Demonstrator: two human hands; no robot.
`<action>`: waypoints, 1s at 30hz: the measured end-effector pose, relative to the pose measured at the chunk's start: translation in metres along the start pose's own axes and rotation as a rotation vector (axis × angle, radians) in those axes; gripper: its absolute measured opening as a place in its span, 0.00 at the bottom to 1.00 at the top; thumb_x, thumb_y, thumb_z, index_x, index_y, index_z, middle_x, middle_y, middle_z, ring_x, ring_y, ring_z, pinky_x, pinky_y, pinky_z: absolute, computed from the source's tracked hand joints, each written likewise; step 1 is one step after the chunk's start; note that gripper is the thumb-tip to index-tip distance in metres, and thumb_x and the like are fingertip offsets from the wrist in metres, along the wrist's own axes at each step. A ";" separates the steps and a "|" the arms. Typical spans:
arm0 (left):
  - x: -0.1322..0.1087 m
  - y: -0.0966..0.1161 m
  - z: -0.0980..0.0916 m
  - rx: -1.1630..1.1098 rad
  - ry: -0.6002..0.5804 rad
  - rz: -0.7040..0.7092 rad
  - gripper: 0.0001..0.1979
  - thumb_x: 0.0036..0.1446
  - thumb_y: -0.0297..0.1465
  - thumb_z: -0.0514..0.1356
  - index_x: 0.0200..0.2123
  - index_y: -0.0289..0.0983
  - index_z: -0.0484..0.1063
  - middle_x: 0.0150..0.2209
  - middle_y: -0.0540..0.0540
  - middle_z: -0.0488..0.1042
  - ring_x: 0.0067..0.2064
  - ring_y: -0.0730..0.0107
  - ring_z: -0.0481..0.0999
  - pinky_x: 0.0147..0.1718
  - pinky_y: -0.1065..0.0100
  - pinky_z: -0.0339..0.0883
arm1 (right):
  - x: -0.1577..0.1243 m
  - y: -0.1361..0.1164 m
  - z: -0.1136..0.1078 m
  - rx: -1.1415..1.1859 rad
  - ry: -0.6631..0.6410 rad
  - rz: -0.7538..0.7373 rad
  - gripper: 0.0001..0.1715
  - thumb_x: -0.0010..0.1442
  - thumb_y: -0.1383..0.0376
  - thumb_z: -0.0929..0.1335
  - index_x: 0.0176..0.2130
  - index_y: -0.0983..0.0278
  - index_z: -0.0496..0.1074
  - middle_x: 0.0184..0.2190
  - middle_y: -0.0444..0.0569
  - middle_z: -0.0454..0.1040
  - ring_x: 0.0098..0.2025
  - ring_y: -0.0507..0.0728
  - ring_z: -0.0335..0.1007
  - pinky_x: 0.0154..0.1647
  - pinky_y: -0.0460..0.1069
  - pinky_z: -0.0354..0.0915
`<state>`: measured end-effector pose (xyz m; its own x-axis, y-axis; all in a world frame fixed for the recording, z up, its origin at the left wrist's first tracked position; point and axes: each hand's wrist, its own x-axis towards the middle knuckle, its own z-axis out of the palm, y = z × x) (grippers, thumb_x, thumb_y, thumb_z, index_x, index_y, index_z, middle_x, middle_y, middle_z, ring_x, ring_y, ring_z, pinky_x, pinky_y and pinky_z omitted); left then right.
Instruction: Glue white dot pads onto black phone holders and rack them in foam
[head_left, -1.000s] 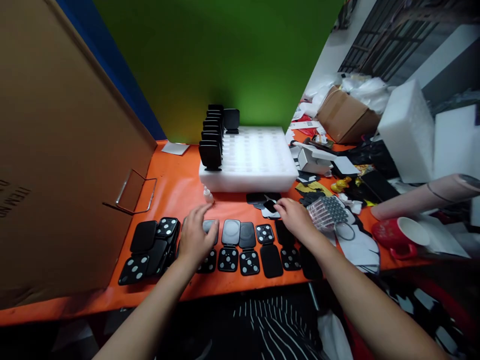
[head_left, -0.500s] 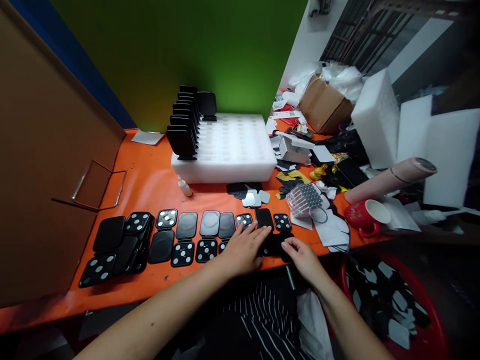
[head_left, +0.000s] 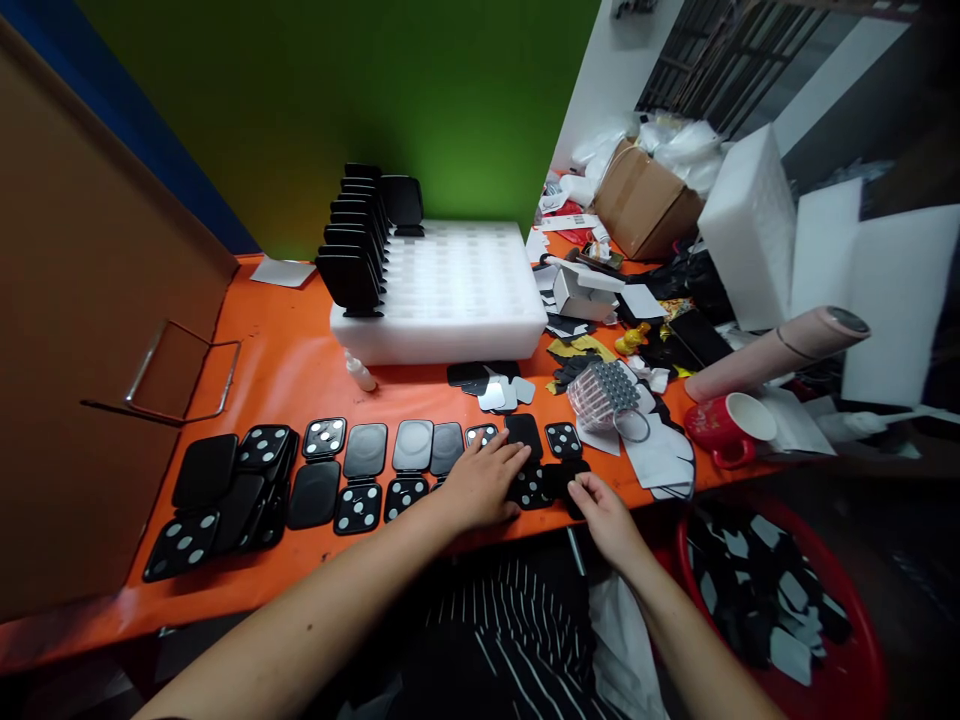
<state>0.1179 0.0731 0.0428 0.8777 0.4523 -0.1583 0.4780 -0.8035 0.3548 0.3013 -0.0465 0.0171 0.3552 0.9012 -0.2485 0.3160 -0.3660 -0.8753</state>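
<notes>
My left hand (head_left: 484, 480) lies with fingers spread over a row of hinged square cases, touching one with a dotted panel and partly hiding others. My right hand (head_left: 600, 505) pinches the edge of a thin black piece (head_left: 556, 480) at the right end of the row. Beside that piece, a black panel with silver dots (head_left: 531, 488) shows below a plain black lid (head_left: 523, 437). A smaller dotted panel (head_left: 563, 440) lies just above the pinched piece. Leftward stand more opened cases (head_left: 358, 508) and a stack of them (head_left: 262, 500).
A white foam block (head_left: 450, 335) holds several upright black cases (head_left: 349, 275). Nearer me are a small white bottle (head_left: 360, 373) and silver square pieces (head_left: 493, 393). A red mug (head_left: 709, 430), a pink flask (head_left: 776, 355) and a red bin of scraps (head_left: 874, 640) are at right.
The black piece in my right hand has shifted right, uncovering the dotted panel beside it. My left hand stays on the row. The view has shifted slightly.
</notes>
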 end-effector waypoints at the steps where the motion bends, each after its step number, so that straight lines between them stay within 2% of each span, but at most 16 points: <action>1: 0.001 -0.001 0.000 0.019 -0.002 0.003 0.40 0.46 0.45 0.57 0.59 0.39 0.47 0.61 0.46 0.51 0.62 0.57 0.41 0.57 0.52 0.35 | -0.001 -0.002 0.000 -0.036 0.004 -0.005 0.17 0.55 0.52 0.60 0.28 0.63 0.63 0.24 0.44 0.64 0.28 0.53 0.59 0.30 0.47 0.58; 6: 0.004 -0.005 0.002 0.070 -0.028 0.038 0.46 0.39 0.53 0.59 0.58 0.36 0.50 0.61 0.43 0.49 0.62 0.55 0.40 0.57 0.51 0.33 | -0.008 -0.016 0.012 -0.282 0.019 -0.037 0.16 0.57 0.55 0.60 0.26 0.63 0.65 0.26 0.46 0.68 0.31 0.55 0.63 0.33 0.48 0.59; 10: 0.004 -0.007 0.003 0.077 -0.020 0.055 0.48 0.36 0.54 0.60 0.58 0.36 0.51 0.61 0.43 0.49 0.62 0.55 0.40 0.58 0.51 0.32 | -0.009 -0.020 0.022 -0.421 0.061 -0.059 0.15 0.57 0.58 0.59 0.28 0.63 0.67 0.29 0.49 0.70 0.35 0.57 0.64 0.36 0.49 0.58; 21: 0.004 -0.007 0.006 0.075 0.007 0.053 0.48 0.36 0.54 0.60 0.58 0.37 0.52 0.61 0.43 0.51 0.62 0.54 0.40 0.57 0.50 0.31 | -0.005 -0.018 0.026 -0.579 0.068 -0.100 0.14 0.58 0.59 0.58 0.28 0.62 0.67 0.29 0.48 0.71 0.35 0.57 0.64 0.35 0.48 0.57; 30: 0.003 -0.009 0.005 0.064 -0.002 0.046 0.48 0.36 0.55 0.59 0.58 0.37 0.52 0.61 0.44 0.51 0.62 0.54 0.40 0.58 0.51 0.31 | 0.004 -0.024 0.022 -0.720 0.003 -0.107 0.14 0.57 0.58 0.60 0.24 0.62 0.64 0.24 0.45 0.69 0.31 0.54 0.63 0.31 0.46 0.54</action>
<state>0.1168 0.0798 0.0348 0.8989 0.4133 -0.1454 0.4381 -0.8467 0.3020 0.2759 -0.0295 0.0279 0.2921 0.9404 -0.1744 0.8496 -0.3389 -0.4041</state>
